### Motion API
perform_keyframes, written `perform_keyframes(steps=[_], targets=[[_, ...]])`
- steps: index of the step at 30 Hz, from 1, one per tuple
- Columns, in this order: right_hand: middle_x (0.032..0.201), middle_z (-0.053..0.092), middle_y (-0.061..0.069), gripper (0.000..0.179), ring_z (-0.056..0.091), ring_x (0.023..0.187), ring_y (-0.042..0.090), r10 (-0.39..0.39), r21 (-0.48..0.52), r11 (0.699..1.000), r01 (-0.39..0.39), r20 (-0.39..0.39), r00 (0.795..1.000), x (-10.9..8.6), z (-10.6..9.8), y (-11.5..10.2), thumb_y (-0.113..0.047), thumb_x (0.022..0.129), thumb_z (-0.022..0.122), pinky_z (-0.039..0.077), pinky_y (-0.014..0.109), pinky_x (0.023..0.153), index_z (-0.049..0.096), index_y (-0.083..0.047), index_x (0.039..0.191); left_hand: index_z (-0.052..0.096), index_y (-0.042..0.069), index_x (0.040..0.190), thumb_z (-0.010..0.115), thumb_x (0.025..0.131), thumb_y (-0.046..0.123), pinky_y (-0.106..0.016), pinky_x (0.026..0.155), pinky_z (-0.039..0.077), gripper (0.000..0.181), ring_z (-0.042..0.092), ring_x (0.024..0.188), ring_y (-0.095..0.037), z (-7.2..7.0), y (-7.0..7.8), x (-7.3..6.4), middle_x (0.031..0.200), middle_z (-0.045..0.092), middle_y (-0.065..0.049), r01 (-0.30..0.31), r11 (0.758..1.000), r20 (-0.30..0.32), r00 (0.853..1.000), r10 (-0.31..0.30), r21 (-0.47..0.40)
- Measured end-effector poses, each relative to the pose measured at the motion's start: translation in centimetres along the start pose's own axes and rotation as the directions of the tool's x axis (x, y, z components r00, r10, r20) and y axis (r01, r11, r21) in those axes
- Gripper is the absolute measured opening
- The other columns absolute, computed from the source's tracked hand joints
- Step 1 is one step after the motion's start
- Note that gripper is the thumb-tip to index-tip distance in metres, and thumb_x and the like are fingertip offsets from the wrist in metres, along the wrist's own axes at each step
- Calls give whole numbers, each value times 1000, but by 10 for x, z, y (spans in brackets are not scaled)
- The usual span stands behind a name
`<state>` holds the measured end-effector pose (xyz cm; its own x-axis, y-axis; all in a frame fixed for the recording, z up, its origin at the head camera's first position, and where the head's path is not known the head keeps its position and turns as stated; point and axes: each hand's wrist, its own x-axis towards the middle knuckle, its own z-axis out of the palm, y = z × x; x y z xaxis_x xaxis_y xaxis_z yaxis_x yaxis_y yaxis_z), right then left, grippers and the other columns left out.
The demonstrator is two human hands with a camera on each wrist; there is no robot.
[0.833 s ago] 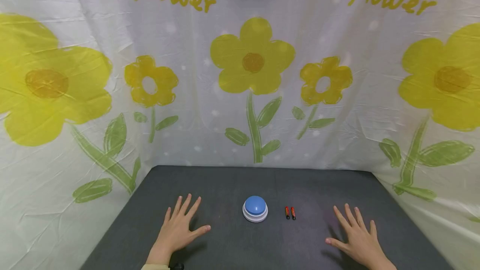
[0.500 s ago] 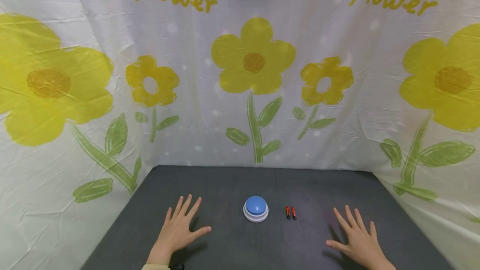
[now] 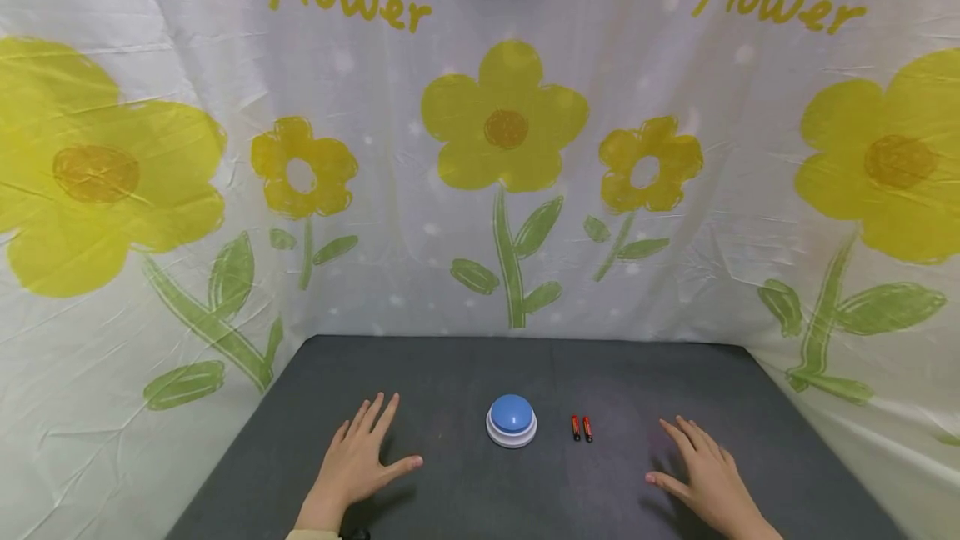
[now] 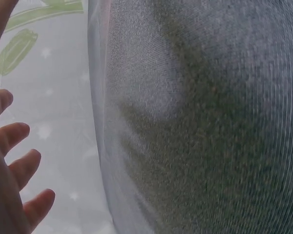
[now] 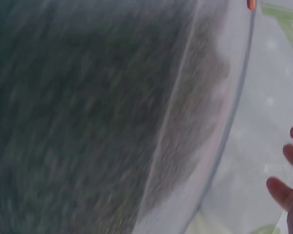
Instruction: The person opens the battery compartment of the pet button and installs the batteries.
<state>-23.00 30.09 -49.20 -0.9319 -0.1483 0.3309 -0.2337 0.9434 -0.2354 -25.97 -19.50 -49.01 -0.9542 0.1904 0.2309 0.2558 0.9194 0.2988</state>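
Note:
A blue push button (image 3: pixel 512 415) on a round white base stands near the middle of the dark table. Just right of it lie two small red and black batteries (image 3: pixel 582 428), side by side and apart from each other. To the left of the button my left hand (image 3: pixel 356 461) is held over the table with fingers spread, and it holds nothing. My right hand (image 3: pixel 705 473), right of the batteries, hovers with its fingers fairly straight and no object in it. In the left wrist view, fingers (image 4: pixel 27 168) show at the left edge.
The dark cloth-covered table (image 3: pixel 450 365) ends at a white curtain (image 3: pixel 390 273) printed with yellow flowers, which also runs along both sides. Shadows of the hands fall on the cloth.
My right hand has shifted slightly left, and its fingers have drawn closer together. The left hand stays nearly in place. The button and batteries have not moved on the table.

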Motion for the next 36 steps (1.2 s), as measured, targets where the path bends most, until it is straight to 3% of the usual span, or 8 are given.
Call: perform_keyframes(steps=[3,10,19,28,32,36], targets=[[127,47,26,77,43,112,46,-28,23,999,29,-45,999,4,2,-6,-54,72,71,36,67,75,53,-4,128,26,17,148,56,74,70,-65,95,25,96,28,131,-39,1,2,1,146,30,-16,3,1000,-7,1000,-3,-14],[125,49,24,70,43,114,43,-50,75,996,55,-70,996,18,11,-24,-47,74,72,36,65,79,55,-3,126,27,15,147,61,78,60,-64,94,27,90,30,128,-41,6,6,4,143,33,-19,10,995,-15,1000,-12,-103],[130,47,23,72,39,120,41,-94,163,981,103,-63,994,34,25,-50,-43,74,74,35,66,84,51,-4,131,24,13,148,65,79,53,-64,93,28,90,31,127,-43,13,13,11,144,28,-22,3,952,40,999,9,-306],[130,47,19,67,39,122,35,-95,317,941,122,-98,991,45,34,-78,-33,75,76,37,54,93,52,-4,131,21,14,149,67,79,52,-62,96,27,92,28,129,-41,20,21,22,146,27,-20,-26,934,71,996,55,-357],[126,50,16,63,42,120,33,-96,330,935,133,-127,987,52,38,-88,-28,75,77,38,51,94,54,-5,128,18,13,149,66,81,49,-63,96,25,91,24,131,-42,27,27,28,147,23,-20,-22,905,108,991,75,-426],[126,51,16,63,42,120,33,-85,361,926,107,-77,993,59,44,-96,-28,75,77,36,50,95,53,-4,129,17,11,149,66,82,46,-64,95,26,90,23,130,-44,33,35,33,147,21,-22,-14,876,137,986,91,-482]])
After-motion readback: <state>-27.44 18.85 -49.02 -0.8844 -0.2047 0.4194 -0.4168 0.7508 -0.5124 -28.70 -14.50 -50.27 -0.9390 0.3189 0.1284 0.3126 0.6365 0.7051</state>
